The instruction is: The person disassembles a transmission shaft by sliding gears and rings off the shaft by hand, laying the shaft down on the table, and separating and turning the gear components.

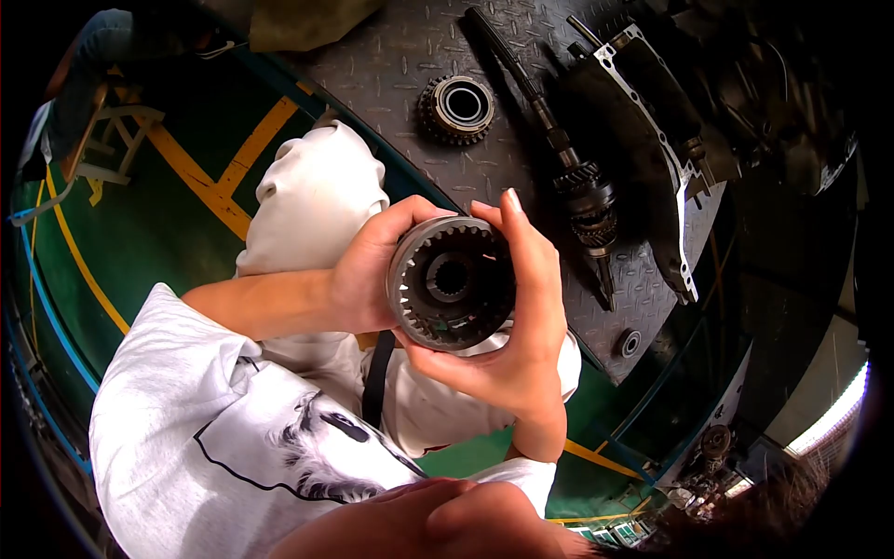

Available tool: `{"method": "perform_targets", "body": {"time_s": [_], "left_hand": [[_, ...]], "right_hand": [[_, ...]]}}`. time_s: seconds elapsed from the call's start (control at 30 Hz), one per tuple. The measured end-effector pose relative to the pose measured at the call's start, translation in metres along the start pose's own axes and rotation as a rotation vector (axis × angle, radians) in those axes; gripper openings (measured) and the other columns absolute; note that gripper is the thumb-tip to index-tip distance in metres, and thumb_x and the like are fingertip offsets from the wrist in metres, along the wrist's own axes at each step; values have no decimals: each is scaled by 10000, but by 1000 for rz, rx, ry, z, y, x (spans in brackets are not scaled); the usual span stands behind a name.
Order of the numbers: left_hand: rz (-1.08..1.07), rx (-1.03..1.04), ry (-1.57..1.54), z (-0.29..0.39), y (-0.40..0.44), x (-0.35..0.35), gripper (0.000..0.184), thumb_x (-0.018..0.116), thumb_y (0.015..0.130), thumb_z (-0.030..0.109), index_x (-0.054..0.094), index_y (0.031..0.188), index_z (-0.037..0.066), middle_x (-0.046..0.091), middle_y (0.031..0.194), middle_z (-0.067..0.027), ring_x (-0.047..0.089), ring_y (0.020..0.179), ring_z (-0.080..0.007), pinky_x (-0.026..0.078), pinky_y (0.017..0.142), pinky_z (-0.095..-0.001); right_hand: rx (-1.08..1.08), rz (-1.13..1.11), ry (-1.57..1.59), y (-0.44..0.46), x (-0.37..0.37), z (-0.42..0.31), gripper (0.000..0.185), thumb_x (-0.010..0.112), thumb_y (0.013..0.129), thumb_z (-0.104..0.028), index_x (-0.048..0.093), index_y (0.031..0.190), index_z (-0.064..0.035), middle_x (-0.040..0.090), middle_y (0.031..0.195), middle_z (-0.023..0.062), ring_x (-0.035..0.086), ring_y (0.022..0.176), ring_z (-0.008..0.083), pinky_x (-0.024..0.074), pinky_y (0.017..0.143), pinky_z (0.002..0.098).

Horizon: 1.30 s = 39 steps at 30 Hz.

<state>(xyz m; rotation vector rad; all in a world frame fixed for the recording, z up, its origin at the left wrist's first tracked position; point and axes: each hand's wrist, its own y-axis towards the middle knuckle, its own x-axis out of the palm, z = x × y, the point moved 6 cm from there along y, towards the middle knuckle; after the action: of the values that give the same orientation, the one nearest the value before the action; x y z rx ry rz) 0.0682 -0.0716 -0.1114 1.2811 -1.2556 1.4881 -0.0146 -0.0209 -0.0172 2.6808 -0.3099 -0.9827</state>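
Observation:
Between both hands is a dark metal drum [406,279] with teeth round its inner wall and a splined hub deep inside; its open end faces the camera. My left hand [365,270] is wrapped round the drum's left side, its fingers partly hidden behind it. My right hand [531,317] curves round the right side and lower edge, with fingertips near the top rim. Just beyond the hands, a toothed gear ring [457,109] lies on the diamond-plate metal table [391,74]. Farther right on it lies a long shaft with gears [587,200].
A dark housing with a pale flange edge [672,177] lies right of the shaft. A small bearing ring [630,343] is near the table's corner. At the upper left are a person's leg [98,47] and a pale metal stool [116,140] on the green floor [177,242].

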Motion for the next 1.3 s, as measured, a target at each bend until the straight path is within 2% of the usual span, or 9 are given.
{"method": "perform_targets", "body": {"time_s": [0.03,0.37,0.67,0.77,0.87,1.03,1.3], "left_hand": [[54,-18,27,-1,0,-4,370,415,979,334,687,1025,86,715,993,-51,684,885,-135,572,807,-310],[74,-53,42,-2,1,-3,372,422,969,333,694,1019,84,717,1005,-52,683,888,-146,562,837,-325],[-31,-31,-3,-2,1,4,379,423,962,328,693,1030,72,719,1018,-67,685,895,-149,561,835,-321],[94,-49,26,-2,0,1,383,422,963,333,695,1029,73,721,1013,-67,686,889,-150,562,833,-320],[-23,-28,-8,-2,2,0,385,422,963,339,697,1029,76,722,1010,-63,689,886,-152,563,830,-320],[90,-74,75,-3,1,-4,380,433,962,356,698,1025,92,722,1007,-52,690,882,-148,566,826,-323],[78,-87,50,-5,0,-5,376,431,963,365,697,1016,105,722,1002,-43,690,877,-140,567,821,-321]], "right_hand": [[12,5,-1,-1,-1,1,1081,861,501,-190,390,1442,58,574,1278,203,576,1132,340,407,948,418],[20,-24,-19,-1,-1,2,1071,860,505,-176,394,1441,56,555,1293,215,585,1106,344,431,926,428],[-24,-50,12,-2,0,1,1052,856,519,-169,395,1437,58,533,1319,230,583,1090,370,440,923,447],[-22,-55,28,-1,0,1,1056,857,520,-171,391,1439,58,527,1330,237,581,1097,376,441,931,451],[-16,-68,37,-1,0,1,1061,857,523,-166,384,1446,56,529,1331,240,579,1106,379,440,940,453],[27,-73,74,0,0,2,1074,856,527,-156,366,1460,55,538,1325,239,575,1132,382,439,955,450],[30,-83,63,0,0,1,1075,856,526,-149,366,1460,58,535,1336,242,572,1144,386,439,965,448]]}}
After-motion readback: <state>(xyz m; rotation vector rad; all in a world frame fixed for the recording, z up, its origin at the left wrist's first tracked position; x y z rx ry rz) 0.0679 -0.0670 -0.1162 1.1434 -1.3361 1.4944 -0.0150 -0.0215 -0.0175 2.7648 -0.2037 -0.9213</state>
